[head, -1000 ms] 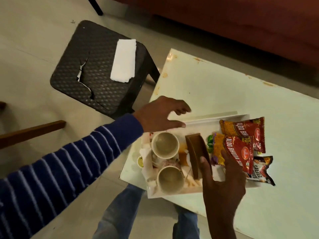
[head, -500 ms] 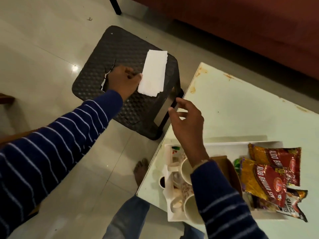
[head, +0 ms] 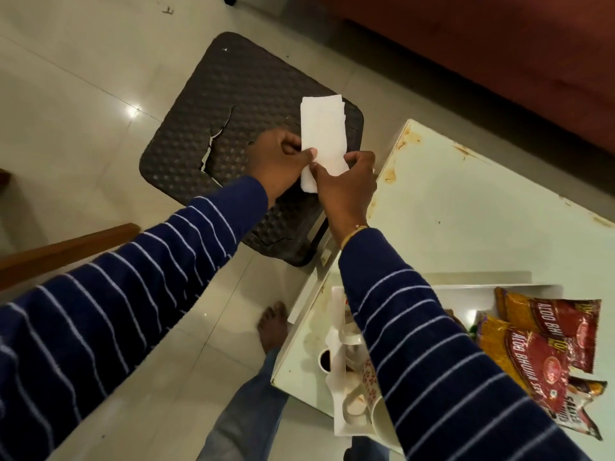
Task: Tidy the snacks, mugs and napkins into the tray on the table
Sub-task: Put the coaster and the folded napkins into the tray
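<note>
In the head view, a stack of white napkins [head: 322,141] is pinched at its near end by both hands: the left hand [head: 279,161] at the left edge, the right hand [head: 346,184] at the lower right corner. The stack lies over the dark woven stool [head: 206,134], beside the worktop [head: 466,207]. The napkins are judged light, soft and loosely layered, so they are best gripped across all the layers. The tray [head: 339,404], near the worktop's front corner, already holds mugs [head: 366,377] and snack packets [head: 539,354]; little free room is seen there, while the worktop beyond it lies open.
</note>
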